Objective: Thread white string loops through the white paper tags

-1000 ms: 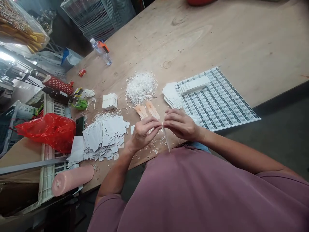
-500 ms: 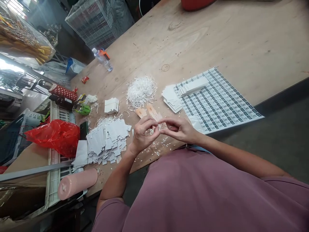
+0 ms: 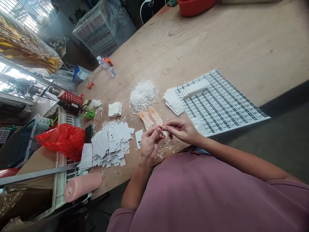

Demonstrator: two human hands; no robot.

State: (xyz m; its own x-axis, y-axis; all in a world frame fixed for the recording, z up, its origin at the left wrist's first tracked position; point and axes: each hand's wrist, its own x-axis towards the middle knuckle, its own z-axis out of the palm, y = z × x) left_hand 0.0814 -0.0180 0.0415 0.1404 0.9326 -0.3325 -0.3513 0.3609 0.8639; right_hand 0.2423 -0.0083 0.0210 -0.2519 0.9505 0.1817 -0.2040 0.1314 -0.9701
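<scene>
My left hand [image 3: 150, 140] and my right hand [image 3: 181, 131] meet at the fingertips over the table's near edge. Both are closed in a pinch; what lies between the fingers is too small to make out. Just beyond them are orange-printed cards [image 3: 145, 118]. Small white pieces [image 3: 166, 147] lie scattered beneath the hands. A single white card [image 3: 139, 138] rests left of my left hand, beside a large heap of white cards [image 3: 111, 143]. Past the hands sits a pile of white strings [image 3: 144, 94]. White cards [image 3: 174, 100] lie by a printed sticker sheet [image 3: 224, 103] on the right.
At the left are a pink bottle [image 3: 83, 186], a red plastic bag [image 3: 64, 140], a dark phone [image 3: 88, 133] and a small card stack [image 3: 115, 109]. A clear bottle [image 3: 106, 66] stands farther back on the wooden table [image 3: 193, 48]; a red container [image 3: 196, 7] is at the far edge.
The view has shifted, moving the table items slightly right. My left hand has turned, its fingers curled more tightly, and the single white card beside it now shows. Both hands stay together.
</scene>
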